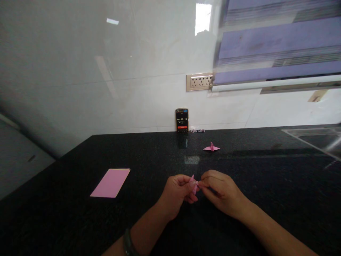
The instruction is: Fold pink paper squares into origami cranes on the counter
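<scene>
My left hand (pixel 177 193) and my right hand (pixel 220 192) meet above the black counter (pixel 239 170), both pinching a small folded piece of pink paper (pixel 193 183) between their fingertips. Most of that paper is hidden by my fingers. A finished pink paper crane (pixel 211 147) sits farther back on the counter, apart from my hands. A stack of flat pink paper sheets (pixel 110 183) lies to the left of my left hand.
A phone (pixel 182 120) showing a timer leans upright against the white tiled wall at the counter's back. A small beaded item (pixel 197 131) lies beside it. A socket strip (pixel 199 82) is on the wall. A sink edge (pixel 314 137) shows at far right.
</scene>
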Tool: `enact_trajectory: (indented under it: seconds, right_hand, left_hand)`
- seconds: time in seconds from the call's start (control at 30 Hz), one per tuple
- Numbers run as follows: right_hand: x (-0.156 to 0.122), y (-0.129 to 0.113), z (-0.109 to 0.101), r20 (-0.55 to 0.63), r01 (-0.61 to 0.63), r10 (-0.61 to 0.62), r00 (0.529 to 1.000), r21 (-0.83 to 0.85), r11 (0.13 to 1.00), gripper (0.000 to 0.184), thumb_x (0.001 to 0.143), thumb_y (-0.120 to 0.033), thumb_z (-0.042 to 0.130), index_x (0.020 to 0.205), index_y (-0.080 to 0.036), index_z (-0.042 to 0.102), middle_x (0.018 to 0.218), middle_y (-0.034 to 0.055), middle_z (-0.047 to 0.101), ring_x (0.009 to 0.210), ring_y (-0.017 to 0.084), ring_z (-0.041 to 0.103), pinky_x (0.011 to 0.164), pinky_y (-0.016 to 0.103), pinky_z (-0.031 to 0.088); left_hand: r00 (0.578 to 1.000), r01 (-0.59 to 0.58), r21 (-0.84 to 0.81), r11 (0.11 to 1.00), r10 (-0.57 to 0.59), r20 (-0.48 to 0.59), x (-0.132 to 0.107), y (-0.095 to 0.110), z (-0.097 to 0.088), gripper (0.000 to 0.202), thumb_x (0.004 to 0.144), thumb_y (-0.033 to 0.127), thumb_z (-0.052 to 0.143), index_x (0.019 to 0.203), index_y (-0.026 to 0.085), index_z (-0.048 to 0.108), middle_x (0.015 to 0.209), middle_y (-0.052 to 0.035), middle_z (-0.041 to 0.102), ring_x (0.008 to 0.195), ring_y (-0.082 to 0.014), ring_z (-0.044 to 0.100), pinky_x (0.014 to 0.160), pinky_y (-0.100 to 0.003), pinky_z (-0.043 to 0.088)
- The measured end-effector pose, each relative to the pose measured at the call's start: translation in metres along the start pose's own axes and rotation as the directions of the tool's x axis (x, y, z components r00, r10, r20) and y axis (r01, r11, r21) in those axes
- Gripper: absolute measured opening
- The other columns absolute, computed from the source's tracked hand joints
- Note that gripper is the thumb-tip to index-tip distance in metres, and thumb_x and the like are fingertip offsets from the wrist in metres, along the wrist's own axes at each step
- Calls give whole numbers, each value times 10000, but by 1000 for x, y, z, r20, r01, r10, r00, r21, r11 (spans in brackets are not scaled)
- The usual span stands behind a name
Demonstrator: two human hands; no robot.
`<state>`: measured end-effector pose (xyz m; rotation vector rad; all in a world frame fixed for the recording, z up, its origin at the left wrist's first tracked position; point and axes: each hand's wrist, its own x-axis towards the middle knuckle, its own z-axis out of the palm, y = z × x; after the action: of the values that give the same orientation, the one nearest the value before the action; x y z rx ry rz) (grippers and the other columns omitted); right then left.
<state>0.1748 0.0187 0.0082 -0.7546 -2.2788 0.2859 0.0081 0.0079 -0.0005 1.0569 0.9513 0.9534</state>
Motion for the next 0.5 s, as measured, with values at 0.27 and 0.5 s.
enact_trajectory:
  seconds: [0.27,0.5]
  right_hand:
    - [2,-4,-2,42,-46,47,998,-26,999,152,792,-131,424,834,-170,565,774,60,572,717,155,524,635,275,429]
    - [2,0,-5,167,-42,55,985,-82,996,212,808,-109,403,917,-175,572,823,72,577,773,167,519,668,285,422]
  left_hand:
    - [999,28,-5,1000,-28,45,-1,1,-2,261,678,367,585,667,107,570,563,-5,544,433,-67,501,409,-169,368]
    - [999,12,79,997,-16,52,0,0,-2,296,721,393,528,689,103,580,599,-19,559,463,-82,540,423,-170,388]
